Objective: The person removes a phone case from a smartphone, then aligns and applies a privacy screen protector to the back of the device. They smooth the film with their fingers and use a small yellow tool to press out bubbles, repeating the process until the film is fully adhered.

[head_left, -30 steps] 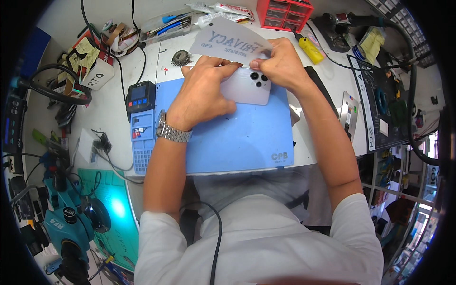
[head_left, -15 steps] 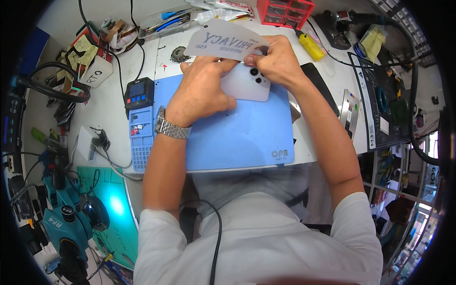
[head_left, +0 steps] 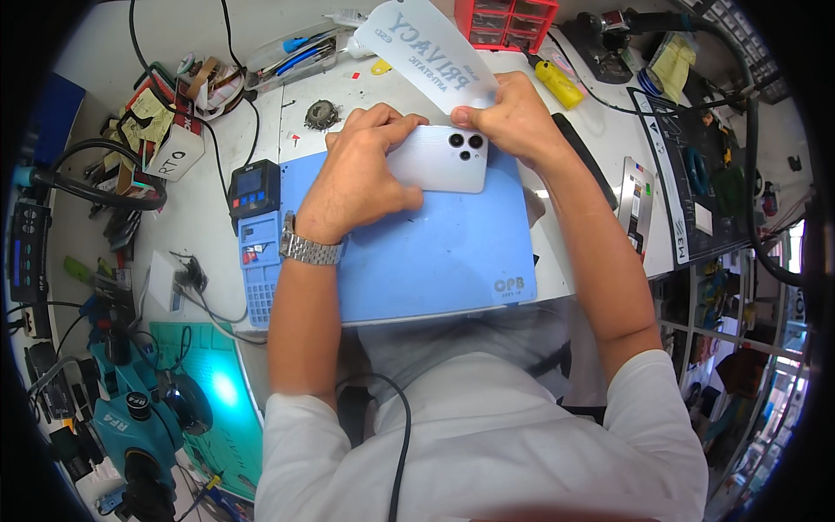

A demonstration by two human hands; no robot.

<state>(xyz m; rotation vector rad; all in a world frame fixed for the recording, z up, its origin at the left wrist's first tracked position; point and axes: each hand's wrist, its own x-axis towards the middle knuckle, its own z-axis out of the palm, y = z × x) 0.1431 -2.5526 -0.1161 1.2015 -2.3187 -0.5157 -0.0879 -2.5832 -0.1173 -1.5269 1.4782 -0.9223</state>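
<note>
A pale silver smartphone (head_left: 442,168) lies over the far part of the blue work mat (head_left: 426,252), its back with the cameras facing up. My left hand (head_left: 370,165) grips its left end, thumb along the near edge and fingers over the far edge. Between the thumb and fingers of my right hand (head_left: 513,117) is the lower right end of a translucent screen protector film (head_left: 426,54) with printed lettering. The film slants up and to the left beyond the phone. Whether it still touches the phone's far edge, I cannot tell.
A small black device with a screen (head_left: 254,189) and a blue parts tray (head_left: 259,261) flank the mat's left side. Behind are a red drawer cabinet (head_left: 504,24) and a yellow bottle (head_left: 558,84). A teal microscope (head_left: 143,426) stands at lower left; a dark flat slab (head_left: 584,157) lies under my right forearm.
The film has swung up and leftward in my right hand, showing more of its length. The phone's back now shows more fully, with my left hand still around its left end.
</note>
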